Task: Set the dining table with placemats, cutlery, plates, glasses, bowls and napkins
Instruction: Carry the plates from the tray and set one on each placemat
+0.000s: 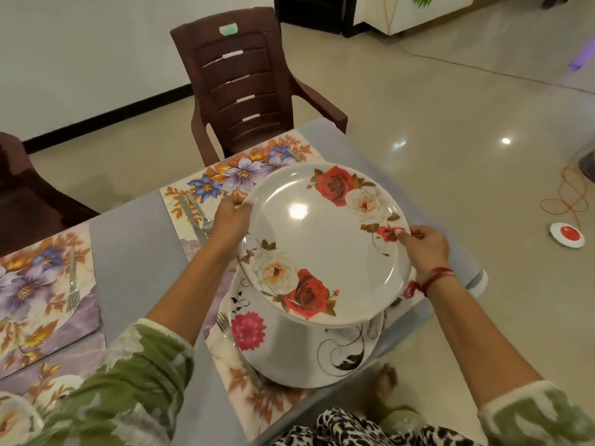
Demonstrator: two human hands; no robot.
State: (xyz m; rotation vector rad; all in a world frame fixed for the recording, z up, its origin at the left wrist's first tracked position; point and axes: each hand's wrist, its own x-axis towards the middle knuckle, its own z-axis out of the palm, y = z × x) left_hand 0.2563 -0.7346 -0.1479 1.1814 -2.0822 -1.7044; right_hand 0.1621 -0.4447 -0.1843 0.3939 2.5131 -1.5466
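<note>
A white plate with red and white roses (322, 243) hangs above the table, held level by both hands. My left hand (230, 220) grips its left rim and my right hand (425, 249) pinches its right rim. Beneath it, another white plate with a pink flower and black swirls (299, 352) lies on the near floral placemat (254, 403). The far floral placemat (231, 178) carries a knife (190, 217) and a spoon (203, 217). A fork (222, 326) shows beside the lower plate. The left placemat (35, 284) holds a fork (72, 284).
The grey table (138, 252) ends at a corner on the right. A brown plastic chair (244, 88) stands at the far side and another (25, 201) at the left. An orange cord (570, 194) and a red-and-white disc (567, 235) lie on the floor.
</note>
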